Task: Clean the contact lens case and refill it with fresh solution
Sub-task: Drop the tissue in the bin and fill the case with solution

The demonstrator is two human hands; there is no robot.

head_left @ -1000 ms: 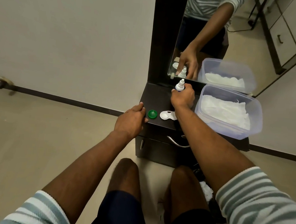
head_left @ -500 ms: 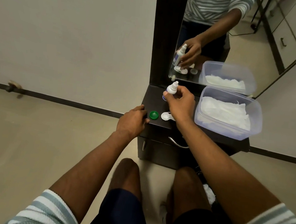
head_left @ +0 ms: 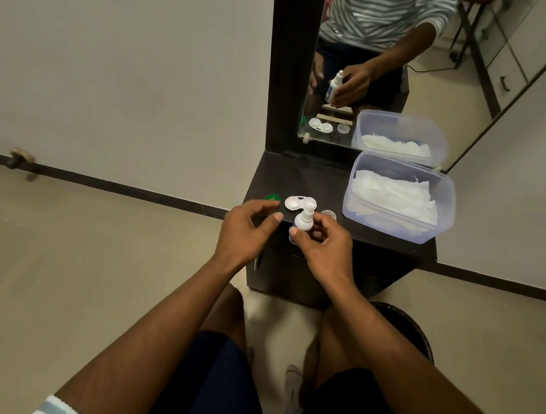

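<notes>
My right hand [head_left: 324, 246] grips a small white solution bottle [head_left: 303, 223] with a blue label, held upright above the near edge of the dark table [head_left: 301, 179]. My left hand [head_left: 246, 227] hovers just left of the bottle with fingers loosely curled and holds nothing. The white contact lens case [head_left: 294, 202] lies uncapped on the table behind the bottle. A green cap [head_left: 272, 197] sits at its left, partly hidden by my left fingers. A clear cap [head_left: 329, 214] lies to the right of the bottle.
A clear plastic box [head_left: 447, 205] with white tissues stands on the table's right side. A mirror [head_left: 374, 65] rises at the back and reflects the hands and items. Drawers sit below the tabletop; my knees are close to them.
My right hand has carried the bottle from the back of the table toward me, to the near edge. My left hand has lifted off the table corner and come beside the bottle.
</notes>
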